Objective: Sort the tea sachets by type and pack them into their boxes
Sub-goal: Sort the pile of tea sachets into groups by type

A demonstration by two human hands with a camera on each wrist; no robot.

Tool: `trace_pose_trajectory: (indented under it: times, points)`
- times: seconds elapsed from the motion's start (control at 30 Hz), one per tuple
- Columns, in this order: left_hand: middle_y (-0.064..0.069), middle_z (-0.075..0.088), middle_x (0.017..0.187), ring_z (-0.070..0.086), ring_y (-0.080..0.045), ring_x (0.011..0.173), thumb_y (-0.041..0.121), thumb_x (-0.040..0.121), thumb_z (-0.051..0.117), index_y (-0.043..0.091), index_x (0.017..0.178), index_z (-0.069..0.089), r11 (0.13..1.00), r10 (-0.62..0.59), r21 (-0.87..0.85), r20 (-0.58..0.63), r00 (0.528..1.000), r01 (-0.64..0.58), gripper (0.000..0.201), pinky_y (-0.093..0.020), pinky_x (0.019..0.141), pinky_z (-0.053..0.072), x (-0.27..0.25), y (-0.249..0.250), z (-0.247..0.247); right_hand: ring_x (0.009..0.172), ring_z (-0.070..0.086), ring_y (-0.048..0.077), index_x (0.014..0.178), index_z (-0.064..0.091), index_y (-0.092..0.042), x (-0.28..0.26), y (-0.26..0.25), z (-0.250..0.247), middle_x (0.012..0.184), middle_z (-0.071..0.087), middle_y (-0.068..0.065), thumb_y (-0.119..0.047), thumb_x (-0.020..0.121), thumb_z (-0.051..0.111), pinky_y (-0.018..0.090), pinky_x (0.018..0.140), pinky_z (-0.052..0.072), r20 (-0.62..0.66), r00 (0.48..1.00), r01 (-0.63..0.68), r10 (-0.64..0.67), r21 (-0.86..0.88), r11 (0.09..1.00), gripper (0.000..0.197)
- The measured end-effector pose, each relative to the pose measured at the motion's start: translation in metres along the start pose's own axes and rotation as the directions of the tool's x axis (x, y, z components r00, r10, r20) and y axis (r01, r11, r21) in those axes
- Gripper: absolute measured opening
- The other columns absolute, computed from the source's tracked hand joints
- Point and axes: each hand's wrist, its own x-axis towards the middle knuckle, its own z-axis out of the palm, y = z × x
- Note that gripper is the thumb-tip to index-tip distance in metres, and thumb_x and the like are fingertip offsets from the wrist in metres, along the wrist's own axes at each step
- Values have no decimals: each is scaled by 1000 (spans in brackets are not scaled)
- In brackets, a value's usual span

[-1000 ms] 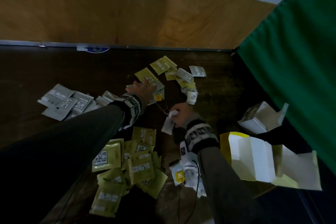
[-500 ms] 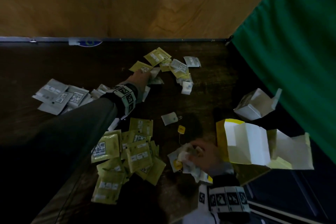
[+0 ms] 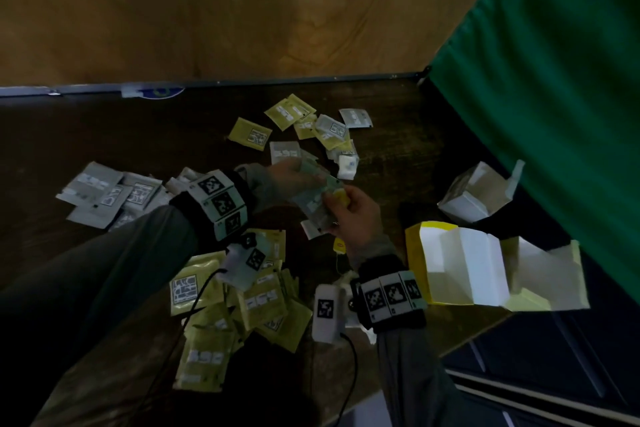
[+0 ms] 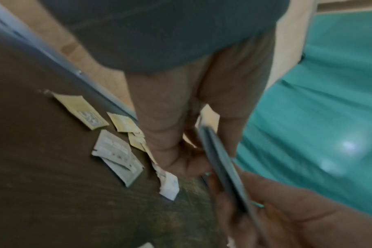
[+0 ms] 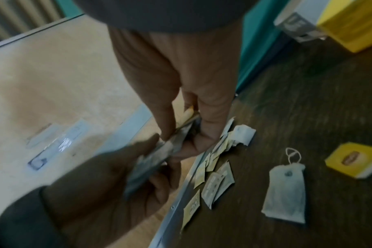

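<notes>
Both hands [image 3: 322,199] — a sachet stack [image 3: 317,196] pinched between them

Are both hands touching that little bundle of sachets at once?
Touching. The right wrist view shows the right hand pinching the sachet bundle's top while the left hand grips it below.

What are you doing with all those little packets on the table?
A person is sorting tea sachets. Both hands meet over the middle of the table: the left hand and right hand together hold a small stack of sachets. Yellow sachets lie piled near the person, grey sachets to the left, and a mixed pile sits farther back. The open yellow box and white box wait on the right; nothing shows inside them.
</notes>
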Motion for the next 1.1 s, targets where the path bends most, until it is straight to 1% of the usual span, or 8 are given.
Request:
trace_pose_trajectory:
  times: [0.13,0.27,0.47,0.7,0.77,0.83,0.93,1.1]
  points:
    - [-17,61,105,59,-28,95,15,87,63,-3,111,58,957,17,290,30,999,-25,30,-44,86,51,-11,3,-6,90,66,28,107,62,-4,-1,4,-5,102,66,16,-19,85,68,41,70,57,-22,999,-43,43,14,999,27]
    - [-8,57,117,57,-21,104,14,82,69,8,128,48,977,1,213,-106,994,22,51,-32,75,53,-19,0,-32,57,63,10,92,63,-8,-8,9,-17,74,62,7,-9,88,64,24,53,52,-23,999,-38,39,48,998,4]
    - [-7,58,118,58,-25,102,11,95,49,12,125,52,969,-66,218,-224,972,116,31,-36,82,50,-46,-10,-84,57,48,13,83,63,-15,-16,34,-45,70,55,6,-10,89,61,24,47,37,-94,988,-118,121,38,992,8]
    - [-19,27,148,30,-38,133,17,95,46,24,144,33,451,-122,766,-455,882,457,51,-45,106,34,-72,-51,-136,64,51,17,106,64,-4,-32,56,-51,83,62,11,-5,94,44,26,55,39,-161,981,-120,105,-84,989,23]
    - [-15,18,151,22,-39,135,23,90,53,29,142,33,423,-10,779,-507,862,463,56,-50,105,34,-73,-51,-119,71,58,24,109,62,-1,-39,62,-56,84,64,14,-3,96,44,25,55,44,-113,992,-82,56,-232,969,23]
    - [-10,18,151,24,-35,135,25,87,57,28,139,39,451,113,818,-449,886,357,55,-50,105,36,-62,-48,-95,92,62,33,118,59,-1,-46,65,-59,100,65,15,-6,94,49,29,69,49,-65,997,-77,53,-469,880,26]
    - [-5,18,151,29,-32,135,28,87,57,29,136,42,409,65,895,-222,973,177,51,-49,105,38,-29,-44,-45,120,51,30,130,52,-5,-55,64,-64,129,54,14,-16,92,57,32,95,40,-28,996,-78,82,-709,701,40]
    - [-7,9,155,16,-31,141,40,83,64,24,144,28,443,9,888,-140,990,121,73,-50,110,31,33,-32,-27,110,58,28,121,58,-7,-53,56,-69,117,63,13,-16,90,60,38,92,47,1,998,-47,64,-671,740,32]
